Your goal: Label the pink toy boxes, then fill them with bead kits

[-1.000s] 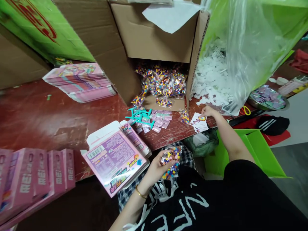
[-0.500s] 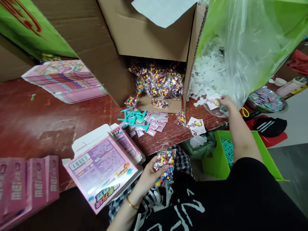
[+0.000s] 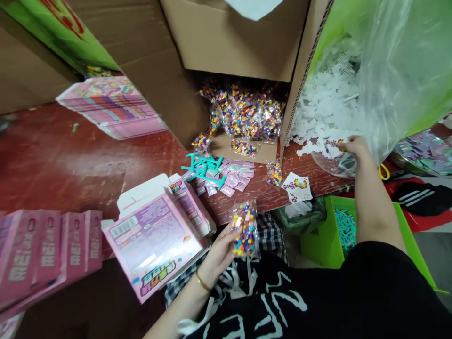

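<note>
My left hand (image 3: pixel 223 246) is closed around a clear bag of small multicoloured beads (image 3: pixel 244 230), held upright over my lap. My right hand (image 3: pixel 358 147) reaches out to the right and pinches a white card printed with a pixel pattern (image 3: pixel 332 148). This card is in front of the heap of white pegboard-like pieces (image 3: pixel 328 99), above a clear plastic sheet. More printed cards (image 3: pixel 297 187) lie near the table edge, beside another small bead bag (image 3: pixel 274 174). Open pink boxes (image 3: pixel 158 240) stand to the left of my left hand.
A cardboard box (image 3: pixel 243 42) holds many bead bags (image 3: pixel 247 110). Turquoise plastic tools (image 3: pixel 205 168) and small pink sachets (image 3: pixel 235 176) lie before it on the red table (image 3: pixel 106 165). A green bin (image 3: pixel 318 240) with turquoise pieces is below right. Pink boxes (image 3: pixel 76 242) stand at left.
The view has shifted, moving the scene's left part rightward. The bead bag in my left hand is a little higher and more upright. My right hand still pinches the card, now tilted more.
</note>
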A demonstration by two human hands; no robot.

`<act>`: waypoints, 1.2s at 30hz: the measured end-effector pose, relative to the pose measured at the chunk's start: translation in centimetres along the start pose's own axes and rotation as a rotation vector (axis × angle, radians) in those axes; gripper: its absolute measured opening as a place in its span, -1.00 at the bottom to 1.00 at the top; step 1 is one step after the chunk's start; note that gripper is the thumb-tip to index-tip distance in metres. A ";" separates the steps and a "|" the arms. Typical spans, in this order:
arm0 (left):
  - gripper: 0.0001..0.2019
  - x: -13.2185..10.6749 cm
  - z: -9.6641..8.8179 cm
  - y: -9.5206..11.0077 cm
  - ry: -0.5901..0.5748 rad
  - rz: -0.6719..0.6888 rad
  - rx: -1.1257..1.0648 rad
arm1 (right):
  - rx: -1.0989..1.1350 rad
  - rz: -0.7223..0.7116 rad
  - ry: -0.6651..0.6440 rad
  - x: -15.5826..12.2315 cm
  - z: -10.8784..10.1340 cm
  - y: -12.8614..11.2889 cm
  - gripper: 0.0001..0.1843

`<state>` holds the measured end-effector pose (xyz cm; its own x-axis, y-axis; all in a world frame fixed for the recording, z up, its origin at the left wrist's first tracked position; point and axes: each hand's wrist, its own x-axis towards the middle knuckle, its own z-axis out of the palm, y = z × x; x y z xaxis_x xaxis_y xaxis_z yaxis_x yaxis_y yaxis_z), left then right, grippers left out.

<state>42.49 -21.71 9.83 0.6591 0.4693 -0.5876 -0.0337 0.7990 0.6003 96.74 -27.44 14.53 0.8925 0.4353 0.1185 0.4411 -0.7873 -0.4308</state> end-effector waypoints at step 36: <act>-0.32 -10.1 -3.5 1.7 0.110 0.486 -0.208 | 0.529 -0.979 -0.331 -27.6 9.3 -28.1 -0.77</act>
<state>33.14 -23.79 14.85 0.4487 0.8309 -0.3290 -0.4707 0.5326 0.7034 58.78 -13.26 15.04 0.0882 0.9116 0.4015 0.7651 0.1961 -0.6133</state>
